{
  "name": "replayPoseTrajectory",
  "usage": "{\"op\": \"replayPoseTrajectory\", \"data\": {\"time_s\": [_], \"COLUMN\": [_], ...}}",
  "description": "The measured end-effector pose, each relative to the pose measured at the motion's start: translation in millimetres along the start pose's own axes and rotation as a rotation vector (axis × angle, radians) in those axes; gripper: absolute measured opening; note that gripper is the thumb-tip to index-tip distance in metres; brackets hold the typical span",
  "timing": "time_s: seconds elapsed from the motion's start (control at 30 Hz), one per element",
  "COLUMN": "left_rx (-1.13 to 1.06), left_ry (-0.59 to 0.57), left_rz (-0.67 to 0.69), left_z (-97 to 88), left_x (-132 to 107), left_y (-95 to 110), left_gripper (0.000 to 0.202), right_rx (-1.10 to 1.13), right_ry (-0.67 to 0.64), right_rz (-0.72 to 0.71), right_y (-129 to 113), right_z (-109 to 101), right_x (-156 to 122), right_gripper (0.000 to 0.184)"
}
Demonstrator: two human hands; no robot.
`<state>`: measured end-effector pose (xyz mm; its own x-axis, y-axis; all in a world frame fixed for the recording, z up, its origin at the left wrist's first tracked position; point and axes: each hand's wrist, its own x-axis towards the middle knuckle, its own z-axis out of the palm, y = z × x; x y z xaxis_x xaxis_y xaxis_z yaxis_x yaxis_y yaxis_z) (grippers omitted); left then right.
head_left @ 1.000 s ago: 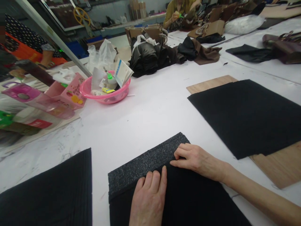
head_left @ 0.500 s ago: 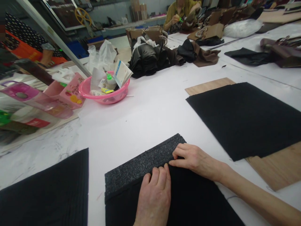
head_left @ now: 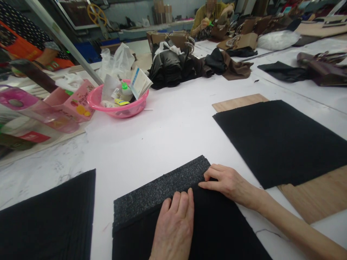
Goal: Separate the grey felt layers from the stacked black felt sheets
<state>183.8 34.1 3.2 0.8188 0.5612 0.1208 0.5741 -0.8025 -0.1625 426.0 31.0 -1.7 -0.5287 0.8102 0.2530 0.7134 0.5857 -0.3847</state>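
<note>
A stack of black felt sheets (head_left: pixel 159 187) lies on the white table (head_left: pixel 168 133) right in front of me, its far edges stepped like a fan. My left hand (head_left: pixel 175 225) rests flat on the top sheet, fingers together and stretched toward the edge. My right hand (head_left: pixel 226 182) lies beside it near the stack's far right corner, fingers bent and pressed on the top sheet's edge. Whether it pinches the sheet is hidden.
Another black sheet (head_left: pixel 279 141) lies on a wooden board (head_left: pixel 320 196) at the right. More black sheets (head_left: pixel 48 220) lie at the lower left. A pink basin (head_left: pixel 119 104) of small items stands behind. Dark bags (head_left: pixel 173 66) are piled farther back, where another person (head_left: pixel 208 18) works.
The view has shifted slightly. My left hand has slid forward up to the top sheet's edge, closer to my right hand. My right hand has barely moved.
</note>
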Motion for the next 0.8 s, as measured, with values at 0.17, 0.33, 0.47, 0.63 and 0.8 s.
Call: {"op": "replayPoseTrajectory", "data": {"time_s": [0.17, 0.33, 0.47, 0.63, 0.8], "left_rx": [0.013, 0.029, 0.060, 0.052, 0.019], "left_ry": [-0.017, -0.016, -0.004, 0.026, 0.020], "left_rz": [0.053, 0.087, 0.065, 0.067, 0.097], "left_z": [3.2, 2.8, 2.0, 4.3, 4.7], "left_x": [5.2, 12.9, 19.2, 24.4, 30.4], "left_y": [0.1, 1.7, 7.7, 10.4, 8.8], "left_gripper": [0.054, 0.054, 0.051, 0.055, 0.055], "right_rx": [-0.024, -0.063, -0.061, -0.057, -0.035], "right_ry": [-0.022, -0.020, -0.012, 0.013, 0.035], "right_rz": [-0.013, -0.014, 0.008, 0.020, 0.031], "right_y": [-0.3, -2.9, -0.7, 11.2, 15.9], "right_z": [-1.2, -1.7, -2.8, -6.5, -7.3], "right_x": [0.3, 0.2, -2.4, -12.9, -18.1], "right_gripper": [0.023, 0.023, 0.023, 0.023, 0.023]}}
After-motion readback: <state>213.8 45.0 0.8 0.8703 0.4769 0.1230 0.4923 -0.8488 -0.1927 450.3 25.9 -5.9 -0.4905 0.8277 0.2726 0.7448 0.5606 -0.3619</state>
